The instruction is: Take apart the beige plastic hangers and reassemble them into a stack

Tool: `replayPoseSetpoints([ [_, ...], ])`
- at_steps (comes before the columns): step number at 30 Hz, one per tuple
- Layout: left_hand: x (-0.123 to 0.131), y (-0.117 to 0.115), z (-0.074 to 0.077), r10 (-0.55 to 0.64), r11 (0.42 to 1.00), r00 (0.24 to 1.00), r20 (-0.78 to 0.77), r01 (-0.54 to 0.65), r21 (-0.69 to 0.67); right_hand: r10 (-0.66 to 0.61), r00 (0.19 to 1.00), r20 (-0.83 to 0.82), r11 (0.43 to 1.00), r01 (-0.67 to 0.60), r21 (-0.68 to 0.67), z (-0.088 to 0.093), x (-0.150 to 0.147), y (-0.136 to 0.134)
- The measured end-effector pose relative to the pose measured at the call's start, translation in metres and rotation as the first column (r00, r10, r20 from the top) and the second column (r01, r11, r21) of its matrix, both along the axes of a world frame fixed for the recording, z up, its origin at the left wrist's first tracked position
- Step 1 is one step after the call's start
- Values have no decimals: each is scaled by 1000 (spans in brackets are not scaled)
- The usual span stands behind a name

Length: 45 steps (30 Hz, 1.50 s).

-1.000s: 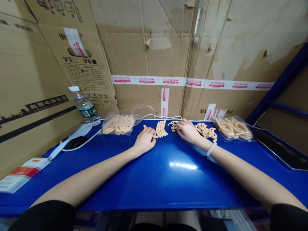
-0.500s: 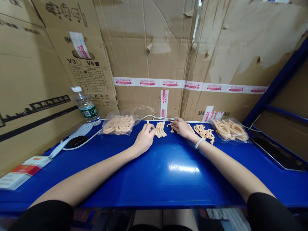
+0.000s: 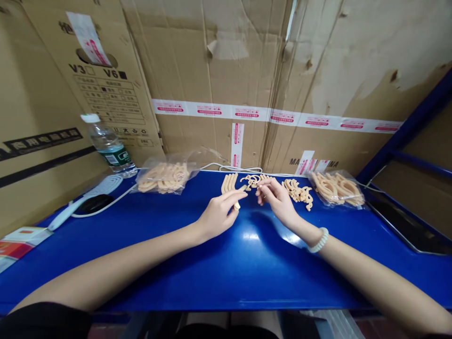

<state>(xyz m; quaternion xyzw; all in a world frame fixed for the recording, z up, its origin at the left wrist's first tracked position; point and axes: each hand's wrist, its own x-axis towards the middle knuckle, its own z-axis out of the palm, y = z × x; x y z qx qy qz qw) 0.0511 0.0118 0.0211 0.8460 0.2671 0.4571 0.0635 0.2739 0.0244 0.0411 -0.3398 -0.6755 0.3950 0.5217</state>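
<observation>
Probably light, stiff; pinch midway. Your left hand (image 3: 219, 214) grips a stubby beige plastic-looking piece (image 3: 237, 205) nearside of curved beige strips (image 3: 229, 182); right hand (image 3: 278, 200) unclear.

Creased, scuffed cardboard sheets (image 3: 190, 70) are standing behind a glossy blue desk (image 3: 226, 278), red-printed white tape (image 3: 212, 111) is crossing them, printed cardboard (image 3: 95, 101) is flanking the left, and a blue metal post (image 3: 406, 132) is slanting at right.

A: What's around the bottle (image 3: 112, 153)?
B: Pale hairbrush (image 3: 86, 192) and black oval object (image 3: 94, 205) in front of it; red-white box (image 3: 19, 246) further forward.
A: Right of it?
B: White cable (image 3: 229, 167), then dark flat device (image 3: 409, 228) far right. Cardboard (image 3: 212, 77) behind.
</observation>
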Motion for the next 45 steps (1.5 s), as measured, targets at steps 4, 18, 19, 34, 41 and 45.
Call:
replayPoseSetpoints([
  [4,0,-6,-9,-148,939,969,200,201,-278,-84,985,-153,988,63,-138,-10,-6,-18],
  [18,3,-9,-10,91,533,872,481,365,-763,-78,939,-336,836,-123,-535,-21,-1,-29],
  [19,4,-9,-11,102,513,853,512,396,-762,-74,935,-347,829,-135,-542,-20,-1,-29],
  [34,2,10,-24,211,188,636,742,719,-669,63,987,-150,868,-128,-480,-24,3,-26],
  [41,4,9,-25,169,220,636,753,721,-657,93,988,-126,854,-144,-499,-23,3,-26],
  [45,6,3,-22,143,348,684,715,642,-683,70,990,-122,872,-120,-474,-24,2,-27],
])
